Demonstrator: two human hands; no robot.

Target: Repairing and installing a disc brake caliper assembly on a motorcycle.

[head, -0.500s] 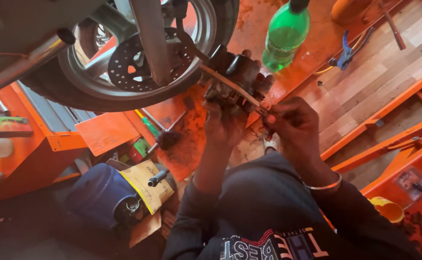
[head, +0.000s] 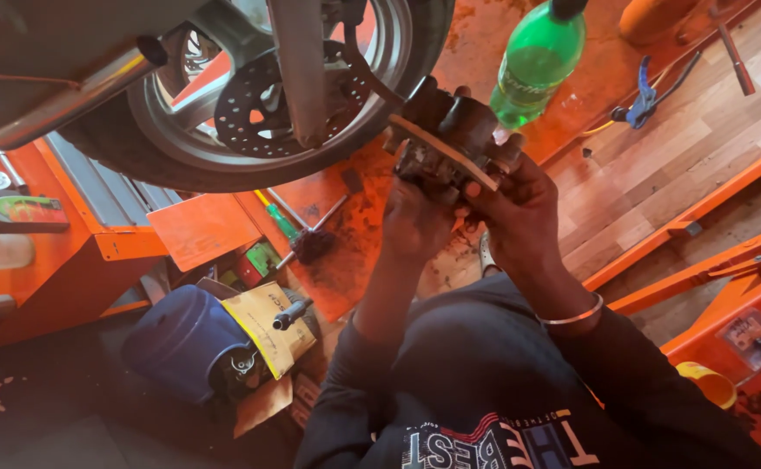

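Both my hands hold a dark, greasy brake caliper [head: 441,130] raised in front of me, just right of a motorcycle wheel [head: 224,148] with a drilled brake disc [head: 254,108]. My left hand [head: 415,221] grips the caliper from below. My right hand [head: 519,204] clasps its right side, with a pale thin pad or strip [head: 446,152] lying across the caliper's face. A black hose runs from the caliper up toward the fork leg [head: 298,69].
A green plastic bottle [head: 537,61] stands behind the caliper. A green-handled tool [head: 281,221] and a brush lie on the orange stand. A blue container [head: 181,339] and yellow card sit lower left. Blue pliers [head: 645,95] lie on the wooden floor at right.
The caliper and both hands have come closer together and fill more of the view. My right hand, earlier pinching the strip's end, now clasps the caliper's side.
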